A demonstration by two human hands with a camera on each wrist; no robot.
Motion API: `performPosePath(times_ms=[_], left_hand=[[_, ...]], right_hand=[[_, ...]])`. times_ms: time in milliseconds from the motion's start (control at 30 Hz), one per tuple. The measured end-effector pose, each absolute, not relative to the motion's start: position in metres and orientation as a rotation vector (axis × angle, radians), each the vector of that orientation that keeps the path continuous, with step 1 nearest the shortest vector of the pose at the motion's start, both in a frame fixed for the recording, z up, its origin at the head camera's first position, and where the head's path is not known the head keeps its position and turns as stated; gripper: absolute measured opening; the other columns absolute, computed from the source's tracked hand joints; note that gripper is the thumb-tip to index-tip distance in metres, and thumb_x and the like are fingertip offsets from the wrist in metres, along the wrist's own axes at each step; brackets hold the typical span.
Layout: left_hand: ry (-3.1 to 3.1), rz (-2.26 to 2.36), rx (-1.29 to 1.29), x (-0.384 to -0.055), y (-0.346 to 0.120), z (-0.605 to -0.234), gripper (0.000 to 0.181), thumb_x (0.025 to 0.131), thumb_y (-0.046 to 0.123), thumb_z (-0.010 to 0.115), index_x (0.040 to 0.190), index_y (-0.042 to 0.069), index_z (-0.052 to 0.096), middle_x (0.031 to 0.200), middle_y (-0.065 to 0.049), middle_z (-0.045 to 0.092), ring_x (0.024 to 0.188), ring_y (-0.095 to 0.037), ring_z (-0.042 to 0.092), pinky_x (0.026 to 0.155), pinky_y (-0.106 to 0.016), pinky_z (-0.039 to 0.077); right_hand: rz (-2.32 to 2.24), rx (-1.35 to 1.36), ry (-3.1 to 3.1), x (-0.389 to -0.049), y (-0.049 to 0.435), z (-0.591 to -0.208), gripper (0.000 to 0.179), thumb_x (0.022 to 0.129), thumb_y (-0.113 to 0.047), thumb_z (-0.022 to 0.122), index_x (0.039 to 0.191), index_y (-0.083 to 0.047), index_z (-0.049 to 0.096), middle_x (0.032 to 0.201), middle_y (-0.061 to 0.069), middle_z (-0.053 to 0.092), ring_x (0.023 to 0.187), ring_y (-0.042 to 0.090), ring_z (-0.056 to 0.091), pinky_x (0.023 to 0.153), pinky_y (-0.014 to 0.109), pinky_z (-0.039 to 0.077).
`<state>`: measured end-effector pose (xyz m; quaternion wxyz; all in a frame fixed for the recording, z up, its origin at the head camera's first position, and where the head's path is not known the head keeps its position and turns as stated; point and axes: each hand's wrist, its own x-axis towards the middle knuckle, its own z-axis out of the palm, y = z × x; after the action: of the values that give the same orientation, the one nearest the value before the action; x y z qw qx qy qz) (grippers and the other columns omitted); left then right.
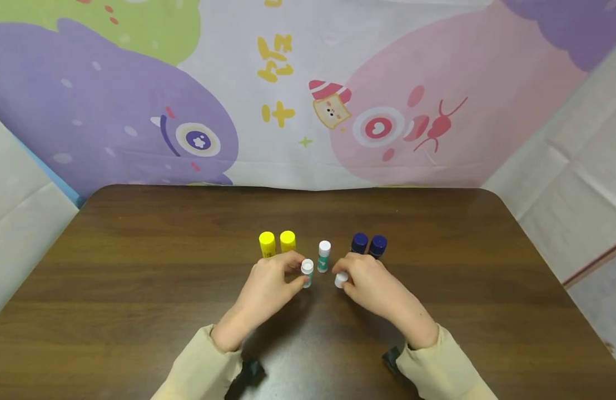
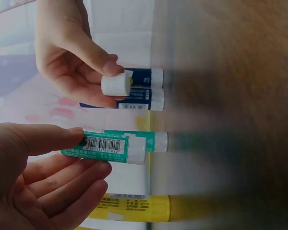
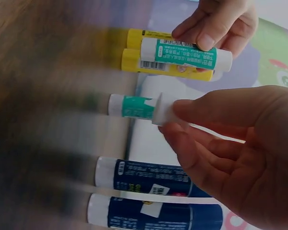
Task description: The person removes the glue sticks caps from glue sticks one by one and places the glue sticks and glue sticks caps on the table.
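My left hand [image 1: 269,282] pinches a small green-and-white glue stick [image 1: 307,268] between thumb and fingers. It is upright and its cap is off; in the left wrist view its barcode label [image 2: 104,145] faces the camera. With thumb and fingertips, my right hand [image 1: 372,282] holds a white cap [image 1: 341,279], which also shows in the right wrist view, apart from any stick. Between and just beyond the hands, a second green glue stick [image 1: 323,258] stands upright with its white cap on.
Two yellow glue sticks [image 1: 267,243] stand behind my left hand. Two dark blue glue sticks [image 1: 359,242] stand behind my right hand, partly hidden by it. The brown wooden table [image 1: 138,266] meets a printed cloth [image 1: 288,161] at its far edge.
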<state>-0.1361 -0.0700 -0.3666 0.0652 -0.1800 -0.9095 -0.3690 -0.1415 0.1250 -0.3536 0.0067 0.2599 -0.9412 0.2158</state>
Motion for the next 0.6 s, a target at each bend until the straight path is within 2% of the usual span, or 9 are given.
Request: performPosePath(times_ms=[133, 300, 600], left_hand=[[-2.77, -1.084, -0.542, -0.136, -0.069, -0.369, 0.018, 0.074, 0.012, 0.073, 0.089, 0.015, 0.065, 0.086, 0.003, 0.07, 0.077, -0.009, 0.067, 0.069, -0.028, 0.052], [-2.787, -1.054, -0.541, -0.137, -0.068, -0.372, 0.018, 0.074, 0.013, 0.073, 0.09, 0.015, 0.065, 0.087, 0.003, 0.07, 0.077, -0.009, 0.067, 0.069, -0.028, 0.052], [-2.804, -0.997, -0.536, -0.138, -0.066, -0.379, 0.019, 0.074, 0.014, 0.073, 0.091, 0.014, 0.065, 0.087, 0.002, 0.07, 0.078, -0.01, 0.066, 0.07, -0.03, 0.051]], right_hand=[[0.633, 0.834, -2.956, -0.145, 0.124, -0.359, 0.014, 0.074, 0.007, 0.062, 0.085, 0.001, 0.067, 0.079, 0.005, 0.062, 0.074, 0.015, 0.059, 0.064, 0.027, 0.049], [0.627, 0.799, -2.964, -0.147, 0.122, -0.366, 0.004, 0.077, -0.003, 0.068, 0.08, -0.005, 0.067, 0.074, 0.0, 0.058, 0.068, 0.01, 0.054, 0.061, 0.025, 0.046], [0.607, 0.739, -2.99, -0.148, 0.118, -0.373, 0.004, 0.076, -0.005, 0.07, 0.08, -0.006, 0.067, 0.074, 0.001, 0.059, 0.068, 0.01, 0.055, 0.062, 0.027, 0.047]])
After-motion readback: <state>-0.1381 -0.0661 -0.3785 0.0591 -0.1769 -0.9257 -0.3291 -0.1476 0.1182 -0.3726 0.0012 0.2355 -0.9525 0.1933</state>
